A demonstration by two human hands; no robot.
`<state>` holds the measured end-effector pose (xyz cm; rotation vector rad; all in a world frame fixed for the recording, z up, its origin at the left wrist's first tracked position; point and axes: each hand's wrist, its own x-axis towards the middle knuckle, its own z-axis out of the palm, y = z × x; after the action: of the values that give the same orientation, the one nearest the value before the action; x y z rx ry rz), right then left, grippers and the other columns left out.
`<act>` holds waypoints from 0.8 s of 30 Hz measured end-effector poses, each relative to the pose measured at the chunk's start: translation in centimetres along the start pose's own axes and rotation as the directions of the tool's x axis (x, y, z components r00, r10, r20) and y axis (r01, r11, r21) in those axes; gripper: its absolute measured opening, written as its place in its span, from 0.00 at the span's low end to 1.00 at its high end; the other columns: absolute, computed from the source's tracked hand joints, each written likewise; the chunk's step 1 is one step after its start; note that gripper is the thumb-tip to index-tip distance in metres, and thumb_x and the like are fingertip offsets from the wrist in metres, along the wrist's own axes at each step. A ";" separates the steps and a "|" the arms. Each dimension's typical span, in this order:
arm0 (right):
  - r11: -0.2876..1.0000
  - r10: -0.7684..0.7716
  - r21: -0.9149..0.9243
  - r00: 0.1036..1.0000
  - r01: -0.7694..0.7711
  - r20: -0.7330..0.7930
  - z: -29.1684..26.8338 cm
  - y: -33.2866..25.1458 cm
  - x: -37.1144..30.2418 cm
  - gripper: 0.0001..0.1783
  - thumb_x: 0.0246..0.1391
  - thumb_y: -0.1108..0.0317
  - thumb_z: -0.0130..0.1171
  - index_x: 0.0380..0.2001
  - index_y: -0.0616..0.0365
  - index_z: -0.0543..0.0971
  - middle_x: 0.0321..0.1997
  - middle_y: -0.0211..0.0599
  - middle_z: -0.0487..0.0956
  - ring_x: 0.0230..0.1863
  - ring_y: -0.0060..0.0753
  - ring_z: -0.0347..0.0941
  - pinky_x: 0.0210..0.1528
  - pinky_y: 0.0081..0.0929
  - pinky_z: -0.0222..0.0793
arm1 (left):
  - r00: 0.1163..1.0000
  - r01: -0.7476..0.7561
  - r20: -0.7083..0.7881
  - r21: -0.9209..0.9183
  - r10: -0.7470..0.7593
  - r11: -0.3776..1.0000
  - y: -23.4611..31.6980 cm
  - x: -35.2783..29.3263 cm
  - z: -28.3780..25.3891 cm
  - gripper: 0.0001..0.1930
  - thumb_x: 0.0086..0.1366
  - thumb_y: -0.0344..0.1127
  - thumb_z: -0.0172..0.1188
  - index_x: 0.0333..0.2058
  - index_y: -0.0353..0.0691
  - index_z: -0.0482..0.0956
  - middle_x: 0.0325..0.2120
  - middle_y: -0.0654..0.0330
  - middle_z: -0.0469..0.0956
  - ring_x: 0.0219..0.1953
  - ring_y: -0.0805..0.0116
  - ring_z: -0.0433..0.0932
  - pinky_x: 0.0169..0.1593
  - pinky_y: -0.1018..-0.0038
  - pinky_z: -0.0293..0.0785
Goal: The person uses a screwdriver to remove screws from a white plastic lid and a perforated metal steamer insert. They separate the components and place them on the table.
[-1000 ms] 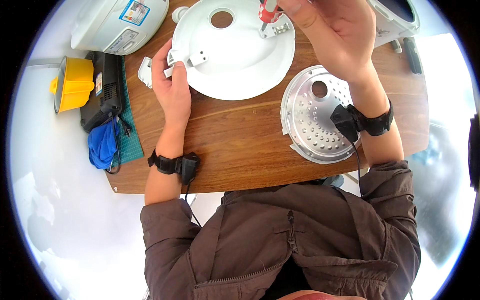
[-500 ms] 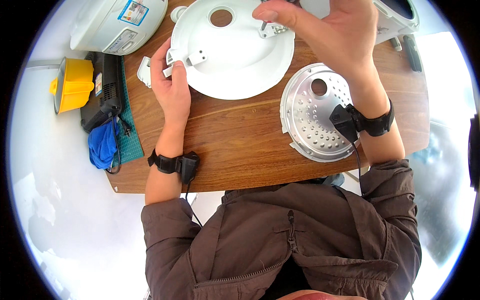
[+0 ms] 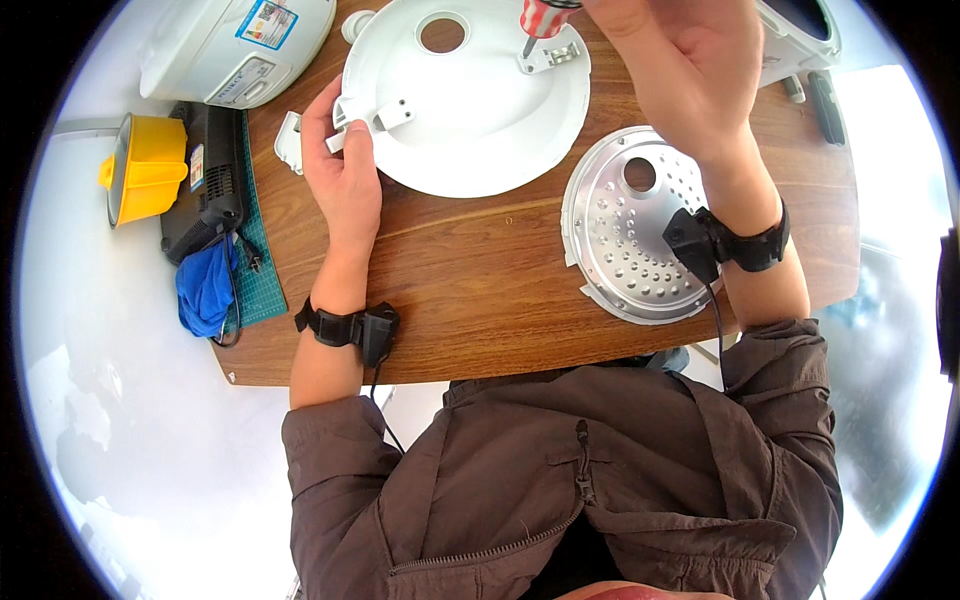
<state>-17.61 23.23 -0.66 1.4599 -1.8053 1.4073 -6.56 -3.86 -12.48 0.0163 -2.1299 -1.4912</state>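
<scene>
A white round plastic lid [image 3: 480,130] with a hole near its far side lies on the table. My left hand [image 3: 340,180] is closed on its left rim, thumb over a white latch piece. A screwdriver [image 3: 548,18] with a red-and-white striped handle stands steeply, its tip at a small white bracket [image 3: 550,60] on the lid's right side. My right hand [image 3: 690,80] is at the screwdriver's top; the upper frame edge cuts off its fingertips. Near my right wrist lies a dimpled metal disc [image 3: 620,240] with a round hole.
On the left are a white appliance body [image 3: 240,50], a yellow container [image 3: 150,170], a black device [image 3: 205,200], a blue cloth [image 3: 205,290] and a green cutting mat [image 3: 262,270]. A white housing [image 3: 800,50] and a dark, long object [image 3: 825,105] sit at the far right.
My right hand has shifted up and right and its thumb has swung back, baring the striped handle. The lid has barely moved; my left hand keeps its hold.
</scene>
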 end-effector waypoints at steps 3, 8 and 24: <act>0.982 -0.188 -0.010 0.982 0.188 -0.003 0.0 1.1 -0.1 0.20 0.62 0.72 0.65 0.56 0.66 0.77 0.47 0.39 0.79 0.43 0.22 0.73 0.37 0.17 0.71 | 1.000 0.006 0.006 0.014 -0.006 1.000 -0.2 0.1 -0.1 0.22 0.69 0.24 0.49 0.62 0.32 0.70 0.57 0.50 0.74 0.55 0.68 0.75 0.58 0.71 0.71; 0.987 -0.088 -0.138 0.994 0.078 -0.070 0.2 1.7 -0.6 0.21 0.67 0.71 0.58 0.60 0.69 0.73 0.46 0.38 0.77 0.43 0.20 0.71 0.37 0.16 0.70 | 1.000 0.015 0.004 -0.010 -0.015 1.000 -0.3 0.1 -0.1 0.22 0.69 0.24 0.49 0.62 0.32 0.70 0.57 0.50 0.74 0.55 0.68 0.75 0.58 0.71 0.71; 0.990 0.038 0.140 0.976 -0.008 -0.212 1.3 1.7 -1.0 0.18 0.69 0.75 0.52 0.60 0.67 0.73 0.45 0.37 0.77 0.34 0.19 0.72 0.35 0.19 0.70 | 1.000 0.026 0.010 0.003 -0.026 1.000 -0.2 0.1 0.0 0.22 0.71 0.28 0.51 0.63 0.32 0.68 0.58 0.50 0.72 0.60 0.65 0.70 0.63 0.69 0.66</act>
<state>-18.43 22.40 -2.69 1.2979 -1.6238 1.6621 -6.65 -3.95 -12.60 0.0373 -2.1475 -1.5064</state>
